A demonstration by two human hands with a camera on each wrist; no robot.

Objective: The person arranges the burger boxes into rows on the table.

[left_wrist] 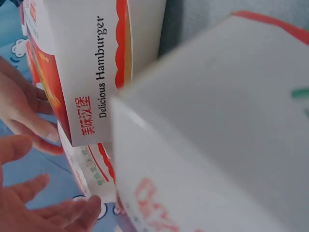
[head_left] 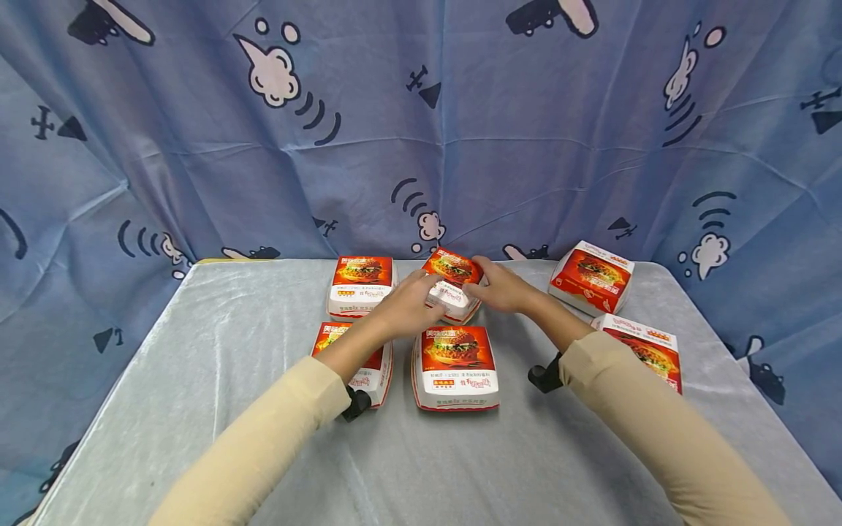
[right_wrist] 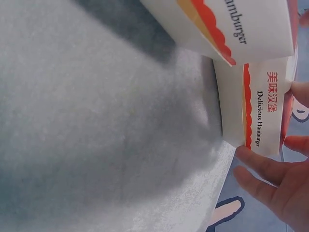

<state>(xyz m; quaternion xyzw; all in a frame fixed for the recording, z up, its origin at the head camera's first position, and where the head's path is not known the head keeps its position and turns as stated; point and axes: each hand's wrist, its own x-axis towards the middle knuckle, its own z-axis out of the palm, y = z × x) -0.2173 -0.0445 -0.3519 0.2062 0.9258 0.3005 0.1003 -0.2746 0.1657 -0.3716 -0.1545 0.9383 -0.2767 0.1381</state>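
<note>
A red-and-white hamburger box (head_left: pixel 454 281) sits turned at an angle at the table's back middle, between the two hands. My left hand (head_left: pixel 409 307) is at its left side, and in the left wrist view the left fingers (left_wrist: pixel 72 212) are spread apart. At the box's right end is my right hand (head_left: pixel 503 286). In the right wrist view its fairly straight fingers (right_wrist: pixel 265 166) touch the far corner of that box (right_wrist: pixel 270 106), and the thumb lies at the top edge. Just in front stands another hamburger box (head_left: pixel 457 365).
To the left are a back hamburger box (head_left: pixel 362 288) and a front hamburger box (head_left: pixel 371 380), the latter partly behind the left forearm. On the right stand a hamburger box (head_left: pixel 592 277) and a hamburger box (head_left: pixel 651 347) partly covered by the sleeve. A blue curtain (head_left: pixel 368 109) hangs behind the grey-covered table (head_left: pixel 217 394).
</note>
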